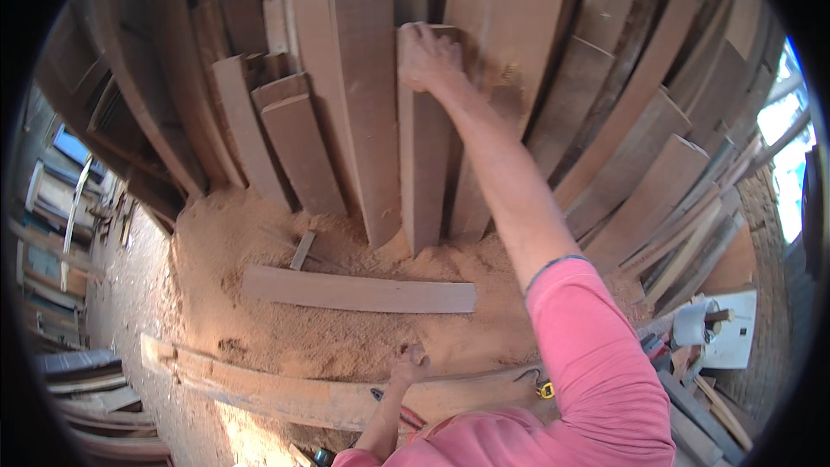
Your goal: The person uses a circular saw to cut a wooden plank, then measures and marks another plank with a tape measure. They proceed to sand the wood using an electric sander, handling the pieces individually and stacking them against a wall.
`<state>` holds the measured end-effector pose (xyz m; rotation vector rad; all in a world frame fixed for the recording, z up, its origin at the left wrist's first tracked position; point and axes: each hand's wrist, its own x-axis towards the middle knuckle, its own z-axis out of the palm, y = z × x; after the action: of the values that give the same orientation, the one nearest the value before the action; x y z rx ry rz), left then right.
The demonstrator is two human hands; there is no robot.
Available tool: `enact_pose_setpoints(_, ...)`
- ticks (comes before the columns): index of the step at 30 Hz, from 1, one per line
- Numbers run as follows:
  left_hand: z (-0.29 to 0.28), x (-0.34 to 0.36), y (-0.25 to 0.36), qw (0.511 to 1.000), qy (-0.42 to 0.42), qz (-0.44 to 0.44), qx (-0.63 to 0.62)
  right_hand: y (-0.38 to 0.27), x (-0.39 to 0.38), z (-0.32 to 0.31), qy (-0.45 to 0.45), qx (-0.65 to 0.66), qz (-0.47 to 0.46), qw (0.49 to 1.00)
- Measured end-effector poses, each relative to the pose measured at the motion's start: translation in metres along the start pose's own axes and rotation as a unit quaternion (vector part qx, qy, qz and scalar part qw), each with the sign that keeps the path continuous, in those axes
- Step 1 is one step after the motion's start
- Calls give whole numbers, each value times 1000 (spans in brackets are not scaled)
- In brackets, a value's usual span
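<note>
Far ahead, my right hand (428, 58) is closed over the top end of an upright wooden plank (424, 164), its fingers over the top edge. The plank's foot stands in sawdust. My left hand (409, 366) is near my body, its fingers curled in, and nothing shows in it. Below it, pliers with red handles (411, 419) lie by the front beam, partly hidden by my left forearm. Between my hands, a short flat board (363, 290) lies across the sawdust.
Many planks (553, 26) lean upright behind the sawdust heap (225, 251). A small wood offcut (303, 251) lies on it. Along the front runs a wooden beam (285, 393), with a yellow tape measure (545, 390) at its right. A white cup-like container (690, 324) stands at right.
</note>
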<state>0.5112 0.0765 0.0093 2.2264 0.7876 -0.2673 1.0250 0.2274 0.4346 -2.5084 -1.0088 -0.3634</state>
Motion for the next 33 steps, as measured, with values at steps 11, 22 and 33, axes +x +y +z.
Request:
enact_pose_setpoints(11, -43, 0, 30, 998, 50, -26, -27, -13, 33, -15, -69, -55, -49, 995)
enact_pose_setpoints(22, 18, -2, -28, 996, 55, 14, -62, 30, 99, 39, -100, -31, -111, 988)
enact_pose_setpoints(33, -5, 8, 8, 992, -9, -18, -125, 9, 17, -5, -47, -23, -36, 998)
